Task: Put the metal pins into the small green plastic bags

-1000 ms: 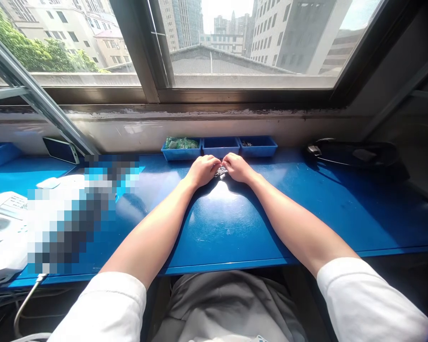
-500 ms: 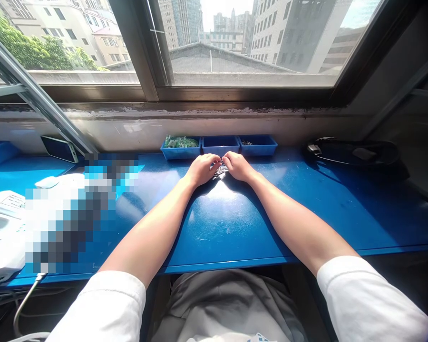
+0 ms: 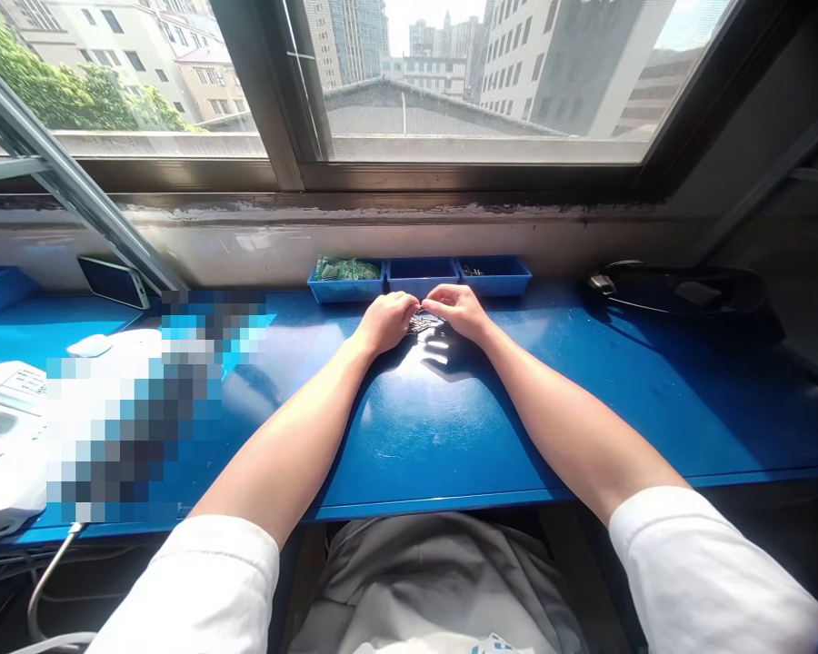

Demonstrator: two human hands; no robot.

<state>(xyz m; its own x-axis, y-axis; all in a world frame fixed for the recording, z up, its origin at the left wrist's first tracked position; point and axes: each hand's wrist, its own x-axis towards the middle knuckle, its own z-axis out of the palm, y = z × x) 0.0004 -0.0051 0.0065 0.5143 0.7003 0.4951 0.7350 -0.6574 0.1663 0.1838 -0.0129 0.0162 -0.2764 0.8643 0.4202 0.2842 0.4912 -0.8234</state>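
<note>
Both hands meet over the blue table (image 3: 436,427), just in front of the small blue bins. My left hand (image 3: 388,322) is closed, thumb and fingers pressed together; anything between them is too small to name. My right hand (image 3: 458,312) pinches close beside it, its fingertips almost touching the left ones, and what it holds is also too small to make out. Small shiny metal pieces (image 3: 421,323) lie on the table beneath the fingertips, partly hidden by the hands.
Behind the hands stand a left bin (image 3: 346,292) with green items, a middle bin (image 3: 423,271) and a right bin (image 3: 496,285) with small dark parts. A black bag (image 3: 688,295) lies right; a phone (image 3: 114,282) leans left, near white packages (image 3: 6,409).
My right hand's fingers have lifted and straightened slightly, and more of the metal pieces shows between the hands. The left hand has hardly moved.
</note>
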